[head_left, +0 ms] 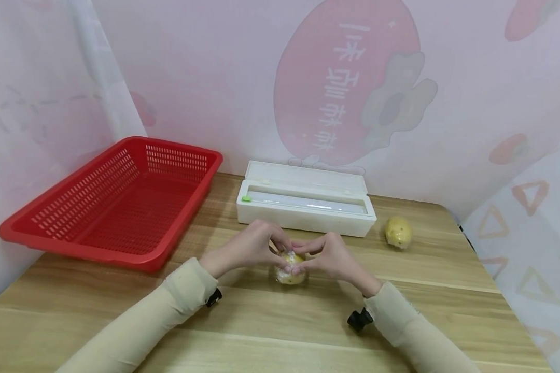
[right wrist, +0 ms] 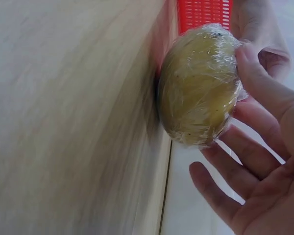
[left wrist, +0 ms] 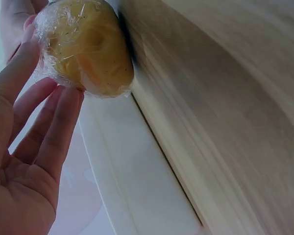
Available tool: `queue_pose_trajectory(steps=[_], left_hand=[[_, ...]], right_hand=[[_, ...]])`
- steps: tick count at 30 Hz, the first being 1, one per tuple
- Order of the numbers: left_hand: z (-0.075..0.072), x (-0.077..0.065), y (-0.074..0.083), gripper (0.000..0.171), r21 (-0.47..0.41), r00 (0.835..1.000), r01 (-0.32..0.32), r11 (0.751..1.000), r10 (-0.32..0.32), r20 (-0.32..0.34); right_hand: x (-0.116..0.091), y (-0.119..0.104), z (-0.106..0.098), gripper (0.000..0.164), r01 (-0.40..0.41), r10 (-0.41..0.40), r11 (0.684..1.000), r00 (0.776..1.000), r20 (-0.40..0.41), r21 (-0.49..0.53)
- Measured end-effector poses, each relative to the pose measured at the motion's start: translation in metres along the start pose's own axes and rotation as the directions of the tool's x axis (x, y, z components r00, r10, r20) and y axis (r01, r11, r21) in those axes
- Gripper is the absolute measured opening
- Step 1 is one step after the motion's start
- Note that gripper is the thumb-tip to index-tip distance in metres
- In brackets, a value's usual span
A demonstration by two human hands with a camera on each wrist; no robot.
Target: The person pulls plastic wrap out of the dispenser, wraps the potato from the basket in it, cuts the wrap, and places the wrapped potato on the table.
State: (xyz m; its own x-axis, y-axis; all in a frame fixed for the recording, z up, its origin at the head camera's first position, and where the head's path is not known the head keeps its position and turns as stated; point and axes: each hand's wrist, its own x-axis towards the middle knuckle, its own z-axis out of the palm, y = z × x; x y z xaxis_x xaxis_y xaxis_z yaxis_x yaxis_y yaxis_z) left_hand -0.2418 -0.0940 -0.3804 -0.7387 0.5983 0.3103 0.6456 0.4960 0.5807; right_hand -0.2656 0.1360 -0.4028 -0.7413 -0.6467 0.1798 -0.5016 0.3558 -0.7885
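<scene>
A yellow potato [head_left: 290,277] in crinkled cling film rests on the wooden table between both hands. My left hand [head_left: 254,246] holds its upper left side, thumb and fingertips on the bunched film. From the other side my right hand [head_left: 333,259] grips it the same way, and the thumbs meet over the top. In the left wrist view the film bunches thickly on the potato [left wrist: 90,49] near the left thumb. Seen from the right wrist, the right thumb presses the film against the potato [right wrist: 201,88], while the little finger stands away from it.
Behind the hands sits a white cling film box [head_left: 303,220], lid raised, with a film roll and a green slider inside. A red plastic basket [head_left: 163,254] stands at the left. Another film-wrapped potato [head_left: 398,232] lies right of the box. Printed cloth hangs behind the table [head_left: 261,331].
</scene>
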Motion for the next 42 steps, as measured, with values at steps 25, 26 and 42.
queue_pose_trajectory(steps=[25,26,42], left_hand=[[-0.014,-0.005,-0.007,0.028,-0.177,0.987,0.028,0.984,0.001,0.161],[-0.012,-0.004,-0.008,0.024,-0.156,0.991,0.013,0.988,0.008,0.136],[-0.002,-0.002,-0.011,0.013,-0.139,1.000,-0.020,0.990,0.021,0.008]], right_hand=[[0.000,-0.005,-0.001,0.034,0.056,-0.054,0.995,0.998,0.031,-0.085],[0.000,-0.004,-0.001,0.033,0.054,-0.052,0.995,0.998,0.033,-0.083],[-0.003,-0.010,0.006,0.018,0.263,-0.260,0.959,0.965,0.041,-0.109]])
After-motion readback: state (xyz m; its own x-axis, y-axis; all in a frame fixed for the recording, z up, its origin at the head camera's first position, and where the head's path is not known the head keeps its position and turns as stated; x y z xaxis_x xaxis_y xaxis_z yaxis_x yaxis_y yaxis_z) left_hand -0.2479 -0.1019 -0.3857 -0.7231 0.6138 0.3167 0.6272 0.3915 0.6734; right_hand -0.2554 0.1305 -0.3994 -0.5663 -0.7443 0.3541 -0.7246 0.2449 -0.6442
